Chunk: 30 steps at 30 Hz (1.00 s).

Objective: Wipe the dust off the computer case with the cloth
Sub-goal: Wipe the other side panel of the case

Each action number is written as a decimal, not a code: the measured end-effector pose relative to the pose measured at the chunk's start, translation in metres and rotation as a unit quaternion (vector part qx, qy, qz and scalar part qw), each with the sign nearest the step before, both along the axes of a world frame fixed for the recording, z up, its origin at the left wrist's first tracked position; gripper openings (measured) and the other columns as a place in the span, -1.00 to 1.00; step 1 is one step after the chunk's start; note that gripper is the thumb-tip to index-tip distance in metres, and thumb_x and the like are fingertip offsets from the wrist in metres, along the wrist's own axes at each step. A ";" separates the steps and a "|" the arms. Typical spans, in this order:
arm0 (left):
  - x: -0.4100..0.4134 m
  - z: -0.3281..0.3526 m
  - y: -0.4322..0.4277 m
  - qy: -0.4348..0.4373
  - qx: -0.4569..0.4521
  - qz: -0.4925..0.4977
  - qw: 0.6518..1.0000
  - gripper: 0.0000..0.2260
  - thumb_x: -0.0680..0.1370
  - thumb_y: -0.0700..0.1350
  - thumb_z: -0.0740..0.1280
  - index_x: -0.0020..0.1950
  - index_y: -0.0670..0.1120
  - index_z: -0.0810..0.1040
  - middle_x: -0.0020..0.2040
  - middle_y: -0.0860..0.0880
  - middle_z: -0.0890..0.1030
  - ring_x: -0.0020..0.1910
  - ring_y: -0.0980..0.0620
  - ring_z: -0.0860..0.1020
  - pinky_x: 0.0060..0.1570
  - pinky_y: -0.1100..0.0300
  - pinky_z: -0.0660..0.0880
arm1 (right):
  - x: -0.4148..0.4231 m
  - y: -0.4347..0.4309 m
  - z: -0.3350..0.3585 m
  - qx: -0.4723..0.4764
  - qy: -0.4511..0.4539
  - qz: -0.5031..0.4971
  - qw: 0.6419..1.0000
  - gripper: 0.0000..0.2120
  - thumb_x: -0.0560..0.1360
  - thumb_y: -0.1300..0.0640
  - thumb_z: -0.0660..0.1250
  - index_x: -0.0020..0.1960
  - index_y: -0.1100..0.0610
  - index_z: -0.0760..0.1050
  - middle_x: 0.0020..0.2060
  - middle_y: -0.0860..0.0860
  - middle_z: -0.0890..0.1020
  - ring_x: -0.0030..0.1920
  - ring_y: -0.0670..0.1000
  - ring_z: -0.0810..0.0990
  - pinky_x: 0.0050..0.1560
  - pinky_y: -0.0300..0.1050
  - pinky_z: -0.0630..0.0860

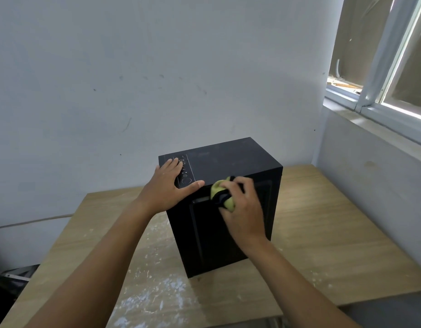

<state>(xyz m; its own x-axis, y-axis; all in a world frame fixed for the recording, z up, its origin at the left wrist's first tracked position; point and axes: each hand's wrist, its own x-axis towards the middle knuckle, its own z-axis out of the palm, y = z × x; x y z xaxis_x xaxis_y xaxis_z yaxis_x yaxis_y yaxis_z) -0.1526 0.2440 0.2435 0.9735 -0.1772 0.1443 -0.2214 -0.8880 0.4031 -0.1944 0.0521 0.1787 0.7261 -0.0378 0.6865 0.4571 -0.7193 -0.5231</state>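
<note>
On the worktop (pixel 323 233), toward its far edge, the computer case (pixel 228 162) is stood upright, its long axis taken to be vertical. Wiping is judged to be under way on the near side panel. The cloth (pixel 216 189) is bunched in the grip of the right hand (pixel 245 209), fingers curled round it, and pressed against the panel's upper edge. The left hand (pixel 166 185) is laid flat on the top, fingers straight, apparently to steady the case. The button strip (pixel 184 171) lies at the top's left end, so the front is judged to face left. Downward strokes are called for next, then the dusty top beyond.
</note>
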 end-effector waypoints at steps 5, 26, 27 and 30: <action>0.001 -0.001 0.002 0.001 -0.005 0.000 1.000 -0.02 0.35 0.46 0.14 0.60 -0.12 0.11 0.61 0.01 0.06 0.58 0.10 -0.07 0.55 0.02 -0.16 | 0.014 -0.060 0.014 0.115 0.065 -0.108 0.985 -0.53 0.30 0.30 0.52 0.17 0.11 0.51 0.17 0.06 0.41 -0.01 0.02 0.49 0.02 -0.22 0.38; 0.008 0.002 0.004 0.033 -0.014 -0.019 0.999 0.08 0.33 0.57 0.16 0.60 -0.12 0.06 0.62 0.00 0.01 0.59 0.07 -0.11 0.54 -0.01 -0.20 | 0.010 -0.076 -0.045 0.192 0.193 -0.138 0.952 -0.66 0.39 0.34 0.44 0.11 0.13 0.47 0.15 0.05 0.39 -0.07 0.01 0.46 -0.05 -0.18 0.35; 0.009 0.003 0.004 0.034 -0.012 -0.021 0.999 0.04 0.34 0.53 0.16 0.60 -0.12 0.06 0.62 -0.01 0.01 0.59 0.06 -0.11 0.54 -0.01 -0.20 | 0.012 -0.076 -0.032 0.195 0.170 -0.141 0.956 -0.65 0.38 0.34 0.44 0.10 0.13 0.47 0.14 0.04 0.39 -0.09 -0.03 0.44 -0.05 -0.20 0.34; 0.011 0.008 0.004 0.053 0.001 -0.036 0.998 0.13 0.27 0.62 0.13 0.60 -0.12 0.06 0.62 -0.01 0.01 0.59 0.05 -0.10 0.52 -0.02 -0.21 | 0.018 -0.075 0.009 0.205 0.102 -0.145 0.963 -0.66 0.36 0.33 0.44 0.07 0.10 0.47 0.11 0.02 0.40 -0.12 -0.16 0.38 -0.08 -0.37 0.28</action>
